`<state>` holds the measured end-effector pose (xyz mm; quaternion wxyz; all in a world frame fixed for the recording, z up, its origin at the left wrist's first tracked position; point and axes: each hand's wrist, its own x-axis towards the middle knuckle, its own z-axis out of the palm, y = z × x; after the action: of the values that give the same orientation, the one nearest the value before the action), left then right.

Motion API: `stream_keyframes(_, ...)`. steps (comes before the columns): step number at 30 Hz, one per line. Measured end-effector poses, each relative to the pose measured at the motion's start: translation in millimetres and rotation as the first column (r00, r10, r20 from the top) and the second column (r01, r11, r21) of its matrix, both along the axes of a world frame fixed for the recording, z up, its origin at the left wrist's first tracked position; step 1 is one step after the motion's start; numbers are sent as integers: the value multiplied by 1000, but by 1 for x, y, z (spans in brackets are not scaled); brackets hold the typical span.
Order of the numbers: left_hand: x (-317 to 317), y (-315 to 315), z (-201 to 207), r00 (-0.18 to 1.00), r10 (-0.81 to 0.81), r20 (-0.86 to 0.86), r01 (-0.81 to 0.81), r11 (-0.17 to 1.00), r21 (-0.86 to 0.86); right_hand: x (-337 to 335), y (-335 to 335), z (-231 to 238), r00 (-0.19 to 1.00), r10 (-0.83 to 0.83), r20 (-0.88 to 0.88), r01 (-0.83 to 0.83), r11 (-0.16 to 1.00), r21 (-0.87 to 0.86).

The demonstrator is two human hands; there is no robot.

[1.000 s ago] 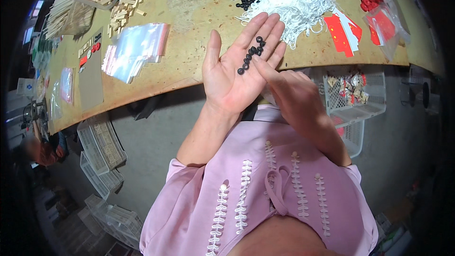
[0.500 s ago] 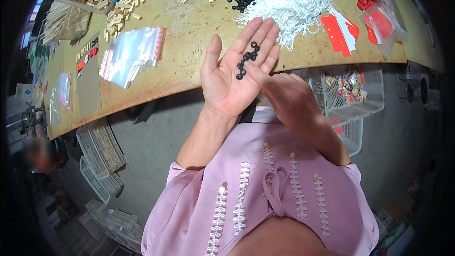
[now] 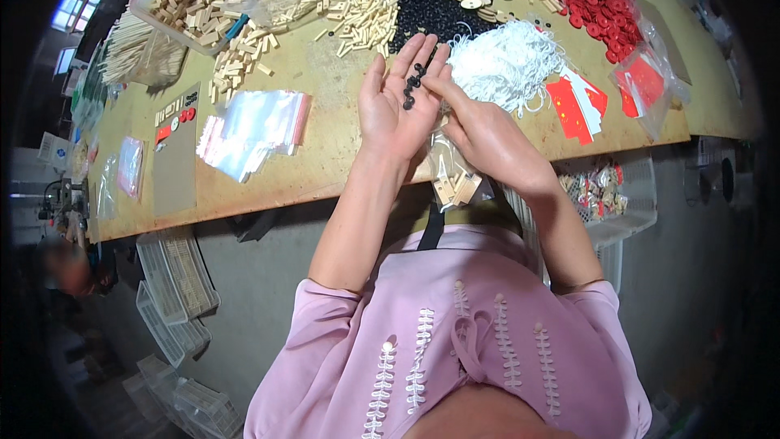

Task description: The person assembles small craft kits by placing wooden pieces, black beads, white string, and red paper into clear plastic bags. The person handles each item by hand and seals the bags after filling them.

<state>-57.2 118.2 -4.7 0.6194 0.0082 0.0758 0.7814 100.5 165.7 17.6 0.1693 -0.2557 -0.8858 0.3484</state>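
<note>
My left hand (image 3: 392,106) is held palm up above the table's front edge, its fingers stretched out. A short cluster of small black rings (image 3: 413,88) lies across its palm and fingers. From the right, my right hand (image 3: 491,134) reaches over, with its index finger at the rings; the other fingers are curled and partly hidden. Beneath it hangs a clear plastic bag (image 3: 457,183) with pale wooden pieces inside. The bag's upper end runs up to the curled fingers of my right hand, though the grip itself is hidden.
Across the table (image 3: 325,167) lie white cords (image 3: 510,65), black rings (image 3: 439,15), red discs (image 3: 597,20), small flags (image 3: 575,106), wooden blocks (image 3: 240,65) and clear bags (image 3: 260,126). Sample parts lie on a grey board (image 3: 175,167). Plastic crates (image 3: 175,272) stand below.
Both hands have moved a little up and left in the picture, and the view has shifted to show more table. The bag of wooden pieces has come into clear sight below my right hand.
</note>
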Motion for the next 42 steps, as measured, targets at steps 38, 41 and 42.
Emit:
stream_keyframes(38,13,-52,3,952,-141,271,88,976,197,62,-68,13,997,-46,-69,64,961,270)
stream_keyframes(41,27,-67,10,976,-113,185,93,989,113,50,-79,8,987,-102,-124,145,899,414)
stream_keyframes(42,31,-71,12,984,-116,138,99,988,122,47,-84,11,990,-100,-96,130,907,401)
